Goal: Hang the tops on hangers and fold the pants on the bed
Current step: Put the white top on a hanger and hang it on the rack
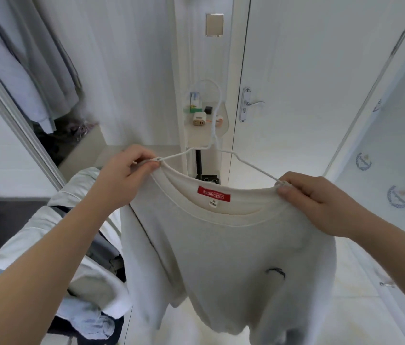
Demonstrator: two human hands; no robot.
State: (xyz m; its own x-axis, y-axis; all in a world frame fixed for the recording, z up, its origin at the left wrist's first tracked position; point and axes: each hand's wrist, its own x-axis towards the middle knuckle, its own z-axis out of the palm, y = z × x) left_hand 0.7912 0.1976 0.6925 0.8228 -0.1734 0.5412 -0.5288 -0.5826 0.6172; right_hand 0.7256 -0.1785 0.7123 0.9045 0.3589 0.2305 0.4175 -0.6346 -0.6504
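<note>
A white T-shirt (221, 250) with a red neck label hangs in front of me, its collar held wide. A white wire hanger (215, 135) rises out of the neck opening, hook up, its two arms running down into the shoulders. My left hand (126, 175) pinches the left side of the collar together with the hanger's left arm. At the right side my right hand (318, 197) pinches the collar and the hanger's right arm. The shirt's lower part hangs loose below, out of frame.
Light blue and white clothes (54, 245) lie heaped at the lower left. Garments (22, 61) hang in an open wardrobe at the upper left. Straight ahead stands a white door with a lever handle (248, 103), beside a small shelf (206, 128) of items. Patterned bedding (395, 170) fills the right.
</note>
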